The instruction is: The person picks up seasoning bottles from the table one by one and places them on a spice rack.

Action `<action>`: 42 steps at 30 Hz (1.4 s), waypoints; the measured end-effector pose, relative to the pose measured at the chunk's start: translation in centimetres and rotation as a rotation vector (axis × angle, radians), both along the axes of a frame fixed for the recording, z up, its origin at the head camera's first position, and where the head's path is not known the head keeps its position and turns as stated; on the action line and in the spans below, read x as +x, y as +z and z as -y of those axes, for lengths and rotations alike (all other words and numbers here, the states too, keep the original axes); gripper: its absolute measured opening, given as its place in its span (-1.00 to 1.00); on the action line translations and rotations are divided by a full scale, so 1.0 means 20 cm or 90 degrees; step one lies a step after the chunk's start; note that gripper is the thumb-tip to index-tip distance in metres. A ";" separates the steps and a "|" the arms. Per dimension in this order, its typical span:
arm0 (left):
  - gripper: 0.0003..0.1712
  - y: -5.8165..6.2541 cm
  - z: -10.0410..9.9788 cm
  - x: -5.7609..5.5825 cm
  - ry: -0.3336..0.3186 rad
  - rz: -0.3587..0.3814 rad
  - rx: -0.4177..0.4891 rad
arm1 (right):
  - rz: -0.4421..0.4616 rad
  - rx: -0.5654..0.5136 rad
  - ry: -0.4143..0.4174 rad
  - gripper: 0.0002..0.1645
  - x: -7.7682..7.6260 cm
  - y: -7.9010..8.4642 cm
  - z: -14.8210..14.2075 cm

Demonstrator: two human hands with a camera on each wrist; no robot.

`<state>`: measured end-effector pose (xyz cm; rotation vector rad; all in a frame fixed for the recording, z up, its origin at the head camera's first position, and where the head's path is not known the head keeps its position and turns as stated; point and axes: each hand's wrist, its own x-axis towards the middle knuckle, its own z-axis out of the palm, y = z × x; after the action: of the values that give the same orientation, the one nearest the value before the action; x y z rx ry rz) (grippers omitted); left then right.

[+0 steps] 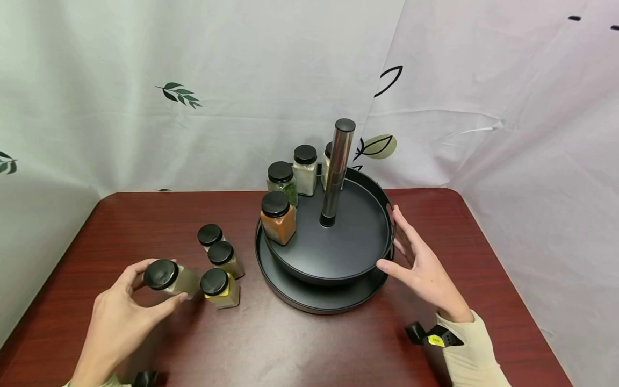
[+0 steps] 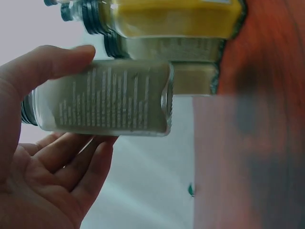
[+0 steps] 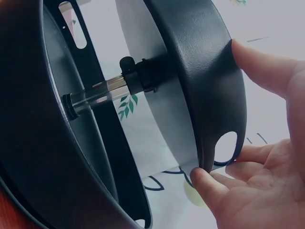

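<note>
Between thumb and fingers, my left hand (image 1: 118, 317) grips a black-capped spice jar (image 1: 181, 279) of greenish-grey powder. In the left wrist view, the base of the held spice jar (image 2: 109, 98) is off the table. Beside it stand a jar with a yellow label (image 1: 227, 295) and two more spice jars. A two-tier black tray has a lower tray (image 1: 314, 303) and a raised upper tray (image 1: 353, 236). My right hand (image 1: 425, 274) spreads its thumb and fingers along the upper tray's side, fingertips by the handle cutout (image 3: 225, 147).
On the upper tray's left and back edge stand jars of orange spice (image 1: 279, 228), green herb (image 1: 288, 188) and white contents (image 1: 306, 177). Another jar is partly hidden behind the upright pole (image 1: 336, 177). The brown table (image 1: 309, 349) meets a white curtain (image 1: 242, 134) behind.
</note>
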<state>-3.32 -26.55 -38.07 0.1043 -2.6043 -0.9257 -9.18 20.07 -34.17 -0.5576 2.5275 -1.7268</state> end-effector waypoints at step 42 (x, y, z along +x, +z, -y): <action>-0.17 0.32 -0.33 -0.01 -0.008 -0.085 0.132 | -0.033 0.047 -0.059 0.11 0.04 0.02 0.04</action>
<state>-3.50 -19.88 -31.59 0.0774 -2.3848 -1.1640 -8.37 19.28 -33.73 -0.4955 2.6808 -1.6599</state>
